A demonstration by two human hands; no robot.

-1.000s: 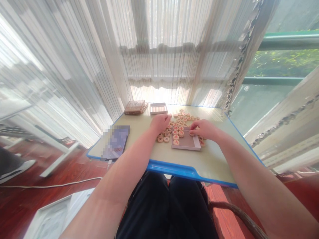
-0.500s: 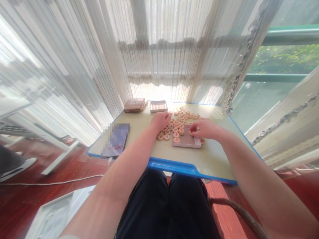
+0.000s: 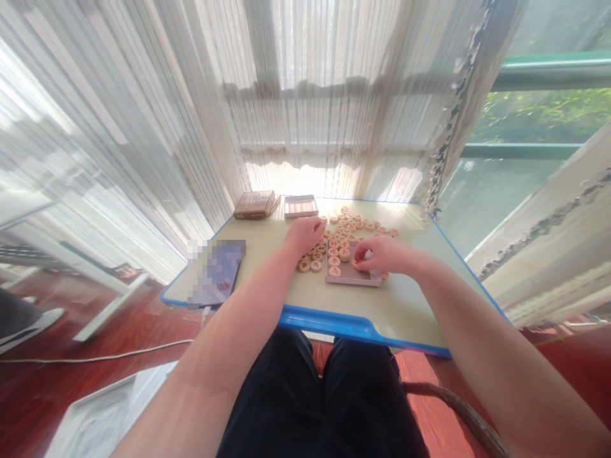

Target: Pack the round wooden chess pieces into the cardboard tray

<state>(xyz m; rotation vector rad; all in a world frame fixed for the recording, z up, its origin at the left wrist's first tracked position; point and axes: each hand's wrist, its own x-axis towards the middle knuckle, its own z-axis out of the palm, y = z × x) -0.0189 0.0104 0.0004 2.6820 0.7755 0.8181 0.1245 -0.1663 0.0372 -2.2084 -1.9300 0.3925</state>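
Several round wooden chess discs (image 3: 356,224) with red and dark marks lie scattered on the pale table (image 3: 410,305). A shallow grey box tray (image 3: 351,275) holds several discs along its left side. My right hand (image 3: 382,254) hovers over the tray, its fingers pinched on one disc (image 3: 357,262). My left hand (image 3: 305,232) rests curled on the table just left of the tray, touching loose discs; whether it holds one is hidden.
At the table's far edge sit a brown wooden box (image 3: 254,205) and a small open tray (image 3: 300,206). A blurred dark tablet (image 3: 217,272) lies at the left front corner. Sheer curtains (image 3: 305,95) hang behind the table, and a white cable (image 3: 95,356) crosses the red floor.
My right hand has moved left over the tray with a disc pinched in its fingers. The left hand has stayed in place.
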